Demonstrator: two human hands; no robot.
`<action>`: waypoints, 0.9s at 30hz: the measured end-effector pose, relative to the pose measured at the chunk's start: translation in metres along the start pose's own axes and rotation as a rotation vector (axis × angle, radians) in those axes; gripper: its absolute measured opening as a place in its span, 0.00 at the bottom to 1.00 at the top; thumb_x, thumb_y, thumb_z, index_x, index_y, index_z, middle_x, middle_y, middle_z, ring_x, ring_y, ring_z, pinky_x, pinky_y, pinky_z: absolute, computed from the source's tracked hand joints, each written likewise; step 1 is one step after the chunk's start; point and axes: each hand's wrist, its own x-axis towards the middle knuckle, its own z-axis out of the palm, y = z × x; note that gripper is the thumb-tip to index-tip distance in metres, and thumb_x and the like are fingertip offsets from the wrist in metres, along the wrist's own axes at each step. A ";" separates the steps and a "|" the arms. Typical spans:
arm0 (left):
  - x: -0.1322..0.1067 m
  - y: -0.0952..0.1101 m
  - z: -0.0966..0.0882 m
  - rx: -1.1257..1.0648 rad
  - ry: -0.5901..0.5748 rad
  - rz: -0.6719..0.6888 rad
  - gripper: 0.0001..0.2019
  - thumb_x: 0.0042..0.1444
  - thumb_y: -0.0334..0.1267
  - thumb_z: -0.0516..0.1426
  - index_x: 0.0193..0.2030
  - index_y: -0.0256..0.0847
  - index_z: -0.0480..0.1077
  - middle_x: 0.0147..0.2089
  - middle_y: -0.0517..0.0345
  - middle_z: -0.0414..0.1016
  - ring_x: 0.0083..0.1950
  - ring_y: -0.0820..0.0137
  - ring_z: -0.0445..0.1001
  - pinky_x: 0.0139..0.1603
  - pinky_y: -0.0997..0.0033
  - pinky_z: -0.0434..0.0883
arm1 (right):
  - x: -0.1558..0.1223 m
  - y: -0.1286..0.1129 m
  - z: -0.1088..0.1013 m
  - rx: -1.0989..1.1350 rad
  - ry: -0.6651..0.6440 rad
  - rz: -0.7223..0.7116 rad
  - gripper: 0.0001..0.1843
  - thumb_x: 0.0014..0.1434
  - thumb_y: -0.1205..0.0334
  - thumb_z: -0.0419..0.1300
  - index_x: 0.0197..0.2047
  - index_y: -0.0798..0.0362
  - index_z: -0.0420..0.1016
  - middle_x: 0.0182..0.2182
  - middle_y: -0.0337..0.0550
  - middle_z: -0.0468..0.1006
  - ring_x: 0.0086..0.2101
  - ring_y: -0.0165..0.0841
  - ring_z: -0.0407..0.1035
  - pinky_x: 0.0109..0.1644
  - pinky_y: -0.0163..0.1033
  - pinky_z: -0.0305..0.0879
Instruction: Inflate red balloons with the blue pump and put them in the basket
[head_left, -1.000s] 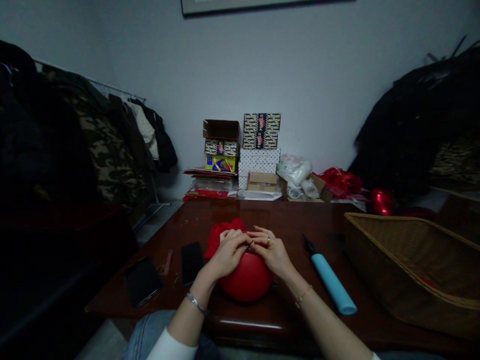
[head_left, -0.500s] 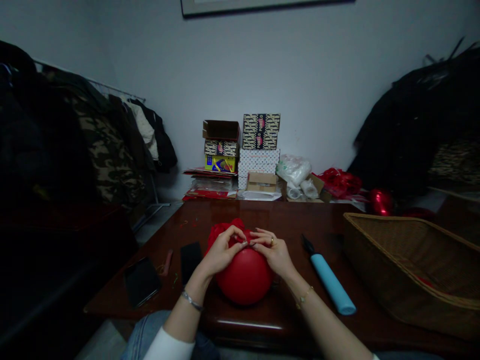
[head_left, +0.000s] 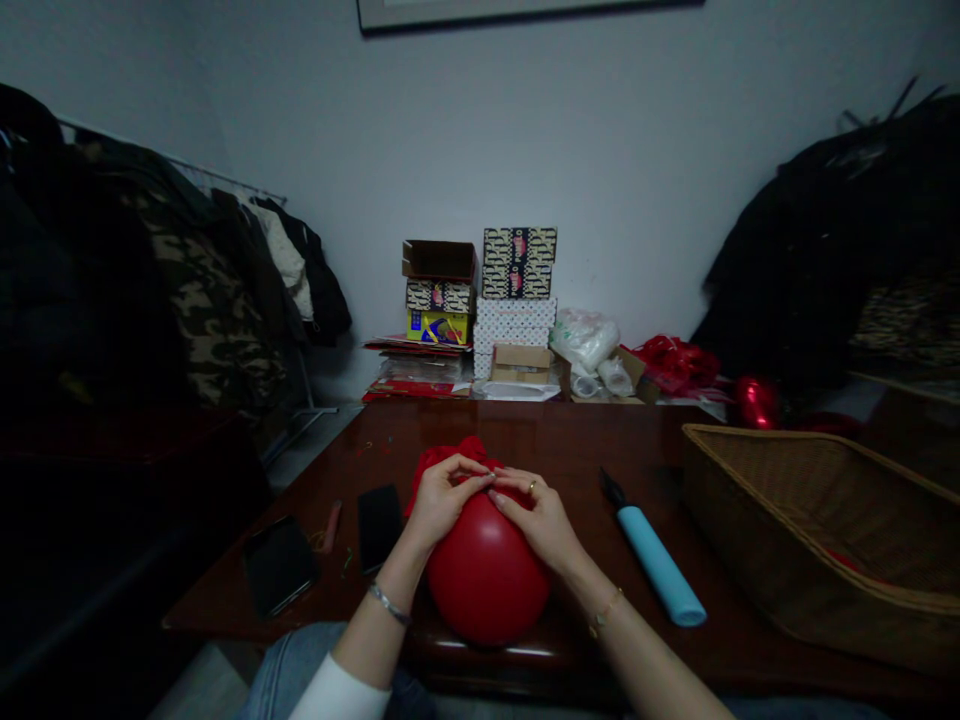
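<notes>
An inflated red balloon [head_left: 486,578] rests at the near edge of the dark wooden table [head_left: 570,440]. My left hand [head_left: 441,500] and my right hand [head_left: 538,518] meet at its far top. Both have their fingertips pinched together on the balloon's neck, which the fingers mostly hide. A heap of loose red material [head_left: 442,462] lies just behind the hands. A light blue hand pump [head_left: 658,563] with a black nozzle lies to the right of my right hand.
Two dark phones [head_left: 279,564] [head_left: 379,514] and a small pink stick [head_left: 333,519] lie at the left. A large wicker basket [head_left: 810,520] fills the right side. Stacked boxes [head_left: 517,300], plastic bags and red ribbon stand beyond the table. Coats hang at left.
The balloon has shifted toward me and looks larger in view. Both hands stayed on its neck, with the fingers reworking their pinch.
</notes>
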 end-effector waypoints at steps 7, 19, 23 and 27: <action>-0.001 0.005 0.002 -0.081 -0.010 -0.026 0.09 0.44 0.38 0.64 0.30 0.35 0.73 0.35 0.52 0.79 0.38 0.66 0.76 0.43 0.68 0.71 | 0.004 -0.008 0.006 -0.100 0.005 -0.017 0.14 0.47 0.50 0.64 0.37 0.44 0.78 0.44 0.43 0.76 0.50 0.38 0.63 0.55 0.48 0.56; 0.002 -0.002 0.001 -0.167 0.056 -0.077 0.09 0.44 0.38 0.64 0.31 0.36 0.72 0.33 0.51 0.79 0.36 0.68 0.77 0.42 0.70 0.71 | -0.001 -0.010 0.007 -0.035 0.125 -0.004 0.10 0.55 0.54 0.57 0.37 0.47 0.77 0.42 0.43 0.77 0.47 0.36 0.67 0.54 0.48 0.59; 0.001 0.003 0.000 -0.133 0.054 -0.085 0.09 0.42 0.38 0.65 0.30 0.36 0.73 0.35 0.51 0.79 0.37 0.66 0.77 0.44 0.66 0.71 | -0.003 -0.007 0.007 -0.043 0.145 -0.002 0.13 0.56 0.56 0.56 0.43 0.48 0.75 0.43 0.44 0.76 0.47 0.36 0.67 0.54 0.48 0.59; 0.001 0.007 -0.003 -0.102 -0.001 -0.045 0.07 0.44 0.36 0.63 0.30 0.36 0.75 0.42 0.47 0.78 0.46 0.62 0.75 0.54 0.60 0.65 | -0.003 -0.011 0.009 -0.076 0.119 -0.039 0.10 0.54 0.56 0.58 0.39 0.46 0.76 0.43 0.43 0.76 0.47 0.36 0.66 0.55 0.47 0.58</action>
